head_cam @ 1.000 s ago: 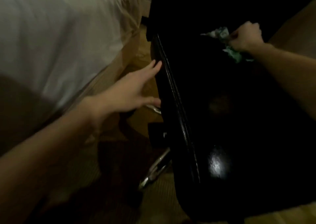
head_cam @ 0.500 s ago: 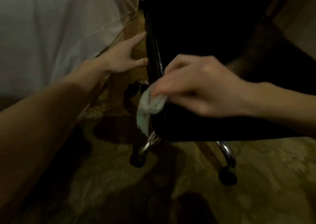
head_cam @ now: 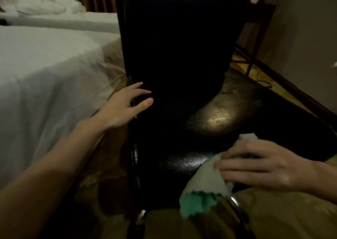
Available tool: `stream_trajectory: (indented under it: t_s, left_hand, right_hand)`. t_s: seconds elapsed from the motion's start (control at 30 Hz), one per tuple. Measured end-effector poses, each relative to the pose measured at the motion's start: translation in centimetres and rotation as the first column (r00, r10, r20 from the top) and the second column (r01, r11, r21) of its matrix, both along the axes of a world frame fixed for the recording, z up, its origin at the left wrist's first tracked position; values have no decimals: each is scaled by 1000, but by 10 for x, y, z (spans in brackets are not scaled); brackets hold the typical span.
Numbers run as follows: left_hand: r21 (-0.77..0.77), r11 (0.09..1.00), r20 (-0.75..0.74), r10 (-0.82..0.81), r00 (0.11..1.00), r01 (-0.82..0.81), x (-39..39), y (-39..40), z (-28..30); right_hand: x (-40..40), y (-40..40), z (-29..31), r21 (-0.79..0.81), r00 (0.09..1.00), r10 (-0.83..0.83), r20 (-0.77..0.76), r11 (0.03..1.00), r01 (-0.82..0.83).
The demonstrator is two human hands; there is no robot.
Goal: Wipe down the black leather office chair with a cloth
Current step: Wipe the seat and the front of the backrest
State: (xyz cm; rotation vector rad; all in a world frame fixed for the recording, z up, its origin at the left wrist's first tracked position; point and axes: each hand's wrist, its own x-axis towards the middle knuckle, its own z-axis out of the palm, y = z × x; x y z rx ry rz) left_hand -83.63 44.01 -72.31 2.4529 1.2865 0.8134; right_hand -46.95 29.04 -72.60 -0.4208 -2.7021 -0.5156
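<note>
The black leather office chair [head_cam: 175, 59] fills the middle of the head view, its tall backrest upright and its glossy seat below. My left hand [head_cam: 124, 107] rests with spread fingers on the chair's left side where the backrest meets the seat. My right hand [head_cam: 259, 167] lies flat, fingers straight, pressing a pale green cloth [head_cam: 202, 189] onto the seat's front right corner. One corner of the cloth hangs over the seat edge.
A bed with white sheets [head_cam: 45, 70] stands close on the left. Chrome chair legs [head_cam: 235, 202] show under the seat on patterned carpet. A dark wooden table leg [head_cam: 255, 43] and a wall stand behind on the right.
The view has risen from the chair's underside to its backrest. My right hand carried the cloth from the seat's left front edge to its front right corner. My left hand stays on the chair's left side.
</note>
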Motion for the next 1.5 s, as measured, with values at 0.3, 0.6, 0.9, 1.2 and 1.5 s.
stream_trajectory:
  t_s: [0.3, 0.6, 0.9, 1.2, 1.5]
  left_hand:
    - [77, 984, -395, 178, 901, -161, 83, 0, 19]
    - [-96, 985, -592, 59, 804, -143, 116, 19, 42]
    - [-255, 949, -594, -2, 804, -185, 125, 3, 38]
    - [-359, 898, -606, -16, 796, -256, 141, -6, 60]
    - [102, 985, -430, 172, 886, -142, 70, 36, 53]
  right_hand:
    - [113, 99, 28, -432, 729, -633, -260, 751, 499]
    - [109, 228, 43, -658, 573, -804, -157, 518, 547]
    - [35, 293, 46, -802, 640, -689, -339, 568, 186]
    - [-55, 298, 30, -801, 667, -648, -368, 585, 127]
    - [-102, 296, 32, -804, 705, -628, -329, 578, 140]
